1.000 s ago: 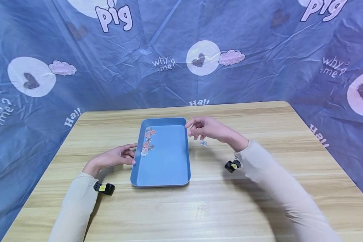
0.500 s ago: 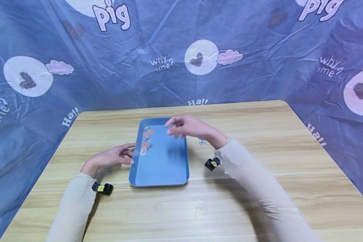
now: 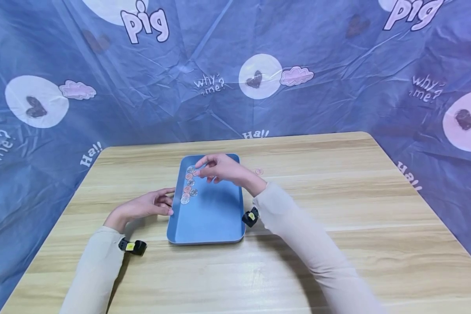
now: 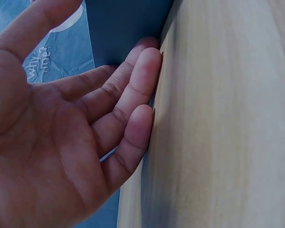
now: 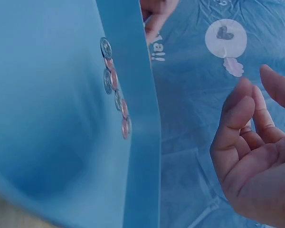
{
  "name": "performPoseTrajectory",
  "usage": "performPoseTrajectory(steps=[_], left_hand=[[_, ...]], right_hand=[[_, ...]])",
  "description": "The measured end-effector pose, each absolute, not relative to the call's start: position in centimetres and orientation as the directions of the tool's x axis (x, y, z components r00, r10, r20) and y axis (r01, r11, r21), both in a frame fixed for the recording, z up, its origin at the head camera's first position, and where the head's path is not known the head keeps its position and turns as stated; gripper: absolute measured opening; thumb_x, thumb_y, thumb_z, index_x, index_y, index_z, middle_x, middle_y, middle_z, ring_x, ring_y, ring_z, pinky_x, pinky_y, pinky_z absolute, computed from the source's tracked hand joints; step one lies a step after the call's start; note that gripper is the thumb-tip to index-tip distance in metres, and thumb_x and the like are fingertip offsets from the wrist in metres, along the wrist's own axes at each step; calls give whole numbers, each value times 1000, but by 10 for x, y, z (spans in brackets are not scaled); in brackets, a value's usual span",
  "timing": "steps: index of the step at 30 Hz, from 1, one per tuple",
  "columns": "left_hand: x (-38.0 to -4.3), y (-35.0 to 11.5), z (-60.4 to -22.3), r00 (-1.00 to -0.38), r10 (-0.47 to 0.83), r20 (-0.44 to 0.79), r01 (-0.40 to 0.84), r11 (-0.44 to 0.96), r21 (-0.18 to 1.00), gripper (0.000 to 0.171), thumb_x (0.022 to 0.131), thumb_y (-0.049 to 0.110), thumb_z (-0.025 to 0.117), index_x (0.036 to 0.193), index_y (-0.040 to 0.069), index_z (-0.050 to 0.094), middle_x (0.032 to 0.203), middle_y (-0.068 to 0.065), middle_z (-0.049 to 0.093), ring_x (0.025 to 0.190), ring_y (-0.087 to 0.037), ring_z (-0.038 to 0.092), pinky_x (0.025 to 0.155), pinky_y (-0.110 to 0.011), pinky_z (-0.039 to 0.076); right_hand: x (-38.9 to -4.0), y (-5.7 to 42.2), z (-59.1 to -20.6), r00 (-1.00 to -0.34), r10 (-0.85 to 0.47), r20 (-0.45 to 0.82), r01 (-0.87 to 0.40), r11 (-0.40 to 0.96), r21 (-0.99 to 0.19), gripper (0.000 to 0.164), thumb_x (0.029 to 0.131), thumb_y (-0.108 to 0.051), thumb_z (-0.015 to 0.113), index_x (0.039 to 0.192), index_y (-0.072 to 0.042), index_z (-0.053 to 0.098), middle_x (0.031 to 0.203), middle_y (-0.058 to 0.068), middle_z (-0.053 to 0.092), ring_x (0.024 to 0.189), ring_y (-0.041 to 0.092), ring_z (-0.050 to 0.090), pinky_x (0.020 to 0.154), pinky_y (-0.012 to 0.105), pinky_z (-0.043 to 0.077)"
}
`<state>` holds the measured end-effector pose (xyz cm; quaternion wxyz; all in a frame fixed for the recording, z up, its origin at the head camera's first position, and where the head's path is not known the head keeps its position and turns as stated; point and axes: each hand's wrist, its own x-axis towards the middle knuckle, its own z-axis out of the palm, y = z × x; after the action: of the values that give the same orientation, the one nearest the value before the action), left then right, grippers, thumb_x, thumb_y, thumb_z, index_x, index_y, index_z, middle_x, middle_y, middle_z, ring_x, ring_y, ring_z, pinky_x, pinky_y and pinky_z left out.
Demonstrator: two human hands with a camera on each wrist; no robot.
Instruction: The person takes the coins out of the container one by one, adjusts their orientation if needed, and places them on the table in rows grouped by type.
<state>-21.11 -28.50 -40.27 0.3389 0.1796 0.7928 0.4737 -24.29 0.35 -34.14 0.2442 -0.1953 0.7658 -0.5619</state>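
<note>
A blue rectangular tray (image 3: pixel 209 218) lies on the table, with several silver and copper coins (image 3: pixel 186 196) in a loose line along its left side. At the tray's left wall my left hand (image 3: pixel 143 206) rests with loosely bent fingers; in the left wrist view its fingertips (image 4: pixel 142 121) lie against the tray's side, low by the table. Over the tray's far left, close by the uppermost coins, hovers my right hand (image 3: pixel 223 168), and it overlaps one copper coin. In the right wrist view the thumb and fingers are apart, with nothing seen between them.
A copper coin (image 3: pixel 259 172) lies on the wooden table (image 3: pixel 337 196), right of the tray. Each wrist wears a small black camera (image 3: pixel 250 216). A blue printed cloth (image 3: pixel 149 104) hangs behind the table's far edge.
My right hand has moved left from the tray's right rim to over the coins. The copper coin on the table has come into view; the silver one there is now hidden. The left hand stays.
</note>
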Motion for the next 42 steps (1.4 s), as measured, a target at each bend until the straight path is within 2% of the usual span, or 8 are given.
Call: performPoseTrajectory(steps=[3,6,11,14,18,25,31,42], left_hand=[[-211,-286,-403,-706,606,-367,-34,487,873,86,90,16,68,152,-5,11,114,-20,57,91,-8,60,86,-18,46],[-210,-287,-404,-707,604,-369,-31,494,869,86,90,17,68,152,-5,12,116,-20,57,91,-8,60,87,-18,46],[-210,-287,-404,-708,602,-370,-28,499,866,86,90,17,67,152,-5,12,116,-20,57,92,-8,60,87,-18,46],[-210,-288,-404,-709,602,-367,-25,499,866,86,90,17,67,152,-5,12,117,-20,57,92,-8,60,86,-18,46],[-210,-288,-404,-708,604,-365,-23,497,868,86,90,16,67,152,-5,11,117,-21,57,92,-8,60,86,-18,46],[-211,-287,-403,-700,618,-359,-13,492,871,86,91,17,66,152,-5,10,116,-20,56,93,-7,60,86,-18,46],[-213,-288,-403,-699,612,-369,-31,490,871,87,91,16,67,152,-4,9,115,-17,56,93,-7,59,86,-18,46],[-211,-286,-403,-709,596,-377,-36,503,864,87,90,17,68,152,-4,11,118,-19,54,94,-8,58,85,-18,46]], right_hand=[[-245,-6,-347,-807,-569,-158,-13,285,-959,34,92,-21,65,122,-4,61,90,0,67,77,26,58,61,25,48],[-248,-15,-352,-817,-553,-167,4,284,-959,29,92,-21,65,117,-7,63,93,0,69,73,21,56,63,28,48],[-248,-29,-363,-832,-521,-192,56,265,-963,22,91,-18,66,111,-8,64,107,15,67,71,20,55,64,31,45],[-248,-36,-372,-836,-507,-209,75,271,-960,22,92,-17,65,111,-7,65,101,15,66,70,20,55,61,29,44],[-248,-41,-382,-843,-494,-210,79,273,-959,21,92,-15,63,110,-5,65,86,7,61,64,17,52,58,28,41],[-250,-45,-394,-860,-478,-181,28,310,-950,24,91,-10,63,111,2,65,73,5,55,52,11,43,49,24,36],[-253,-45,-401,-871,-445,-208,6,413,-911,14,88,-11,67,99,-3,66,71,5,55,50,12,44,47,24,37],[-257,-42,-403,-852,-446,-275,2,523,-852,20,83,-10,74,100,-3,65,55,-2,45,46,9,38,46,24,35]])
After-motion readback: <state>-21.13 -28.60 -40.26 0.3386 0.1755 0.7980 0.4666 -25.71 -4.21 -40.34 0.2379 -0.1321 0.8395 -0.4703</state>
